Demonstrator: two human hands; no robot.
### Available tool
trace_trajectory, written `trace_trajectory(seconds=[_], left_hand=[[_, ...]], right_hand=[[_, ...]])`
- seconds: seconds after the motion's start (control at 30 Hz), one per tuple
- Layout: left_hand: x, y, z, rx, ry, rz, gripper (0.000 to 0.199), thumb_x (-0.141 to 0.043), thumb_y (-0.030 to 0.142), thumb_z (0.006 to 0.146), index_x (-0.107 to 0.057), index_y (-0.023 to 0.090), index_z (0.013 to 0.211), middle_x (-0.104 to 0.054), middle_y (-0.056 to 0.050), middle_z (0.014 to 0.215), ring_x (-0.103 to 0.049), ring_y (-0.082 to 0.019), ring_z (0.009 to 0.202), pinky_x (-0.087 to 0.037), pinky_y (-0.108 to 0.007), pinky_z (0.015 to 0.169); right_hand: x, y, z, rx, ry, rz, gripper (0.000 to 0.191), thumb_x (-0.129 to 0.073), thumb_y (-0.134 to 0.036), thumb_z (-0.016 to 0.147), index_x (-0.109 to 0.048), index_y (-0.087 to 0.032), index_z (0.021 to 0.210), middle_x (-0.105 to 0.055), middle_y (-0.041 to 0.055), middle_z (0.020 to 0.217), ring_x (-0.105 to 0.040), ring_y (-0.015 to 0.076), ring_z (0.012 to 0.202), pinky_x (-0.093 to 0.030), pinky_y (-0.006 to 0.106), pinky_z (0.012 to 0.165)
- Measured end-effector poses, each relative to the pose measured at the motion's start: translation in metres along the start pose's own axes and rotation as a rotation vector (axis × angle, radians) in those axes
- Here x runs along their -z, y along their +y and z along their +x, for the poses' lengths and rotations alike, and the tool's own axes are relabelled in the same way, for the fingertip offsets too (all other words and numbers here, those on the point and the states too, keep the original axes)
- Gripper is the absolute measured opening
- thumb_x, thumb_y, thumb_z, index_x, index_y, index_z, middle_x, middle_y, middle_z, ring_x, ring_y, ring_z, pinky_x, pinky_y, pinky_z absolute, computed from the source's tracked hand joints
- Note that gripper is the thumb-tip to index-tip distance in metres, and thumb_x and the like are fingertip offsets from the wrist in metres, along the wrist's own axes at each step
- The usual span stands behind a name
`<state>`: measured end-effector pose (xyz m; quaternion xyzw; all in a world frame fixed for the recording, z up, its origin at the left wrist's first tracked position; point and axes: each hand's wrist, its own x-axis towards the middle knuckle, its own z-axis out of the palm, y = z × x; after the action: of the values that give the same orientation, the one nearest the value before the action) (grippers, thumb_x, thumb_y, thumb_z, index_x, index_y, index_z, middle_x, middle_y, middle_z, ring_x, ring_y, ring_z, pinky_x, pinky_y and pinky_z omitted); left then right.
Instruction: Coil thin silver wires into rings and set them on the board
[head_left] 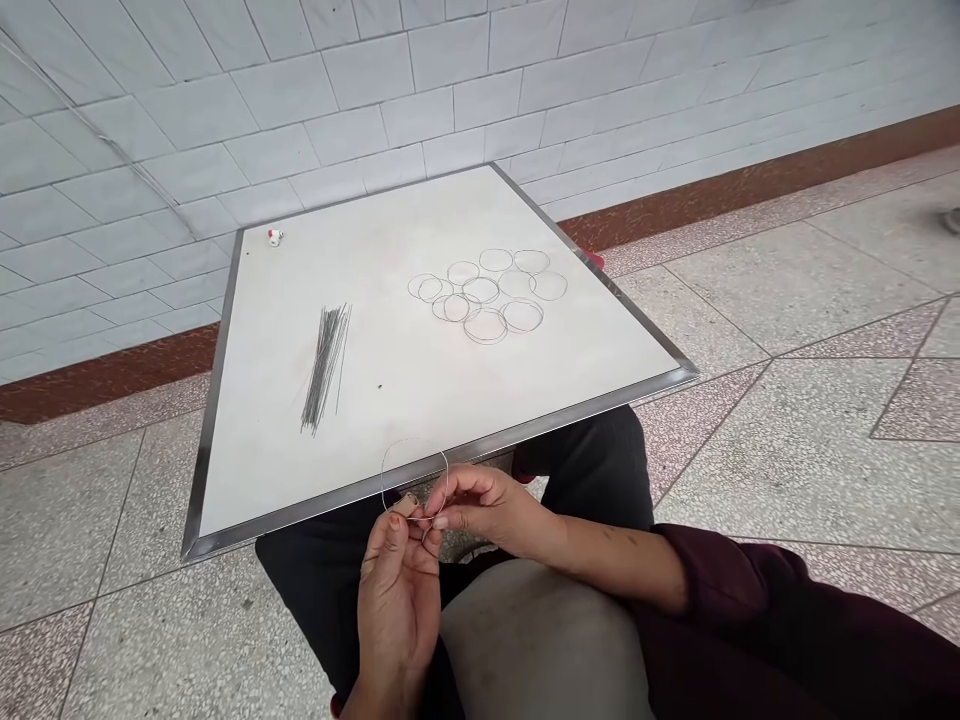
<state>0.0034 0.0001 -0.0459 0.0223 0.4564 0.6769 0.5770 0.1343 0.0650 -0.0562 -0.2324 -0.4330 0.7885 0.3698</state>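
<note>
Just over the table's front edge, a thin wire ring (383,468) stands upright between my hands. My left hand (397,590) pinches its lower part between thumb and fingers, and a tan wrap or pad shows at a fingertip. My right hand (487,510) closes thumb and forefinger on the wire at the ring's lower right, where the ends seem to meet. Farther back on the white table (360,260) lies a cluster of wire rings (480,291), several overlapping. To the left rests a bundle of straight wires (324,370).
A small white and red object (275,238) sits near the table's far left corner. Metal trim (450,462) runs along the table's edge. Behind stands a white tiled wall (300,90). My knees (600,460) are under the front edge.
</note>
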Motion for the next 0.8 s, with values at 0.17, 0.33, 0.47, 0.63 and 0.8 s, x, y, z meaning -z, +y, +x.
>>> trace_trajectory(seconds=[0.17,0.33,0.47,0.63,0.8], left_hand=[[-0.002,0.0003,-0.0003,0.0,0.018,0.01,0.027,-0.089,0.031,0.064,-0.074,0.018,0.082,-0.071,0.001,0.083,-0.064,-0.01,0.073,-0.054,-0.021,0.072],[-0.0041,0.001,-0.0006,0.006,-0.005,0.033,0.027,-0.089,0.032,0.064,-0.074,0.017,0.08,-0.069,0.001,0.08,-0.062,-0.009,0.072,-0.053,-0.021,0.072],[-0.0047,0.0012,-0.0005,0.008,-0.041,0.042,0.025,-0.089,0.032,0.064,-0.074,0.017,0.076,-0.067,0.001,0.075,-0.061,-0.009,0.07,-0.053,-0.021,0.074],[-0.0017,-0.0002,0.0001,0.004,-0.072,0.041,0.021,-0.087,0.03,0.067,-0.074,0.016,0.075,-0.069,-0.001,0.079,-0.062,-0.01,0.073,-0.053,-0.02,0.076],[-0.0016,-0.0021,-0.0006,-0.021,-0.081,0.05,0.02,-0.084,0.032,0.071,-0.076,0.019,0.084,-0.074,-0.003,0.089,-0.067,-0.015,0.088,-0.054,-0.025,0.081]], right_hand=[[0.0004,-0.0008,-0.0007,0.018,-0.012,-0.111,0.024,-0.074,-0.041,0.082,-0.071,-0.018,0.088,-0.071,0.0025,0.085,-0.068,0.0157,0.084,-0.055,0.03,0.078],[0.0,0.0022,-0.0015,0.077,0.035,-0.202,0.027,-0.069,-0.046,0.086,-0.069,-0.019,0.086,-0.068,0.002,0.083,-0.064,0.0135,0.076,-0.055,0.029,0.074],[-0.0005,0.003,-0.0023,0.074,0.002,-0.174,0.03,-0.067,-0.048,0.087,-0.066,-0.018,0.086,-0.067,0.002,0.082,-0.062,0.0132,0.075,-0.053,0.029,0.074],[-0.0015,0.0007,-0.0025,0.051,-0.017,-0.118,0.032,-0.067,-0.05,0.087,-0.064,-0.018,0.085,-0.065,0.0016,0.08,-0.061,0.0139,0.076,-0.051,0.031,0.076],[-0.0006,-0.0011,-0.0026,0.081,-0.042,-0.151,0.026,-0.073,-0.044,0.083,-0.069,-0.019,0.091,-0.061,0.0011,0.087,-0.061,0.0136,0.08,-0.052,0.03,0.078]])
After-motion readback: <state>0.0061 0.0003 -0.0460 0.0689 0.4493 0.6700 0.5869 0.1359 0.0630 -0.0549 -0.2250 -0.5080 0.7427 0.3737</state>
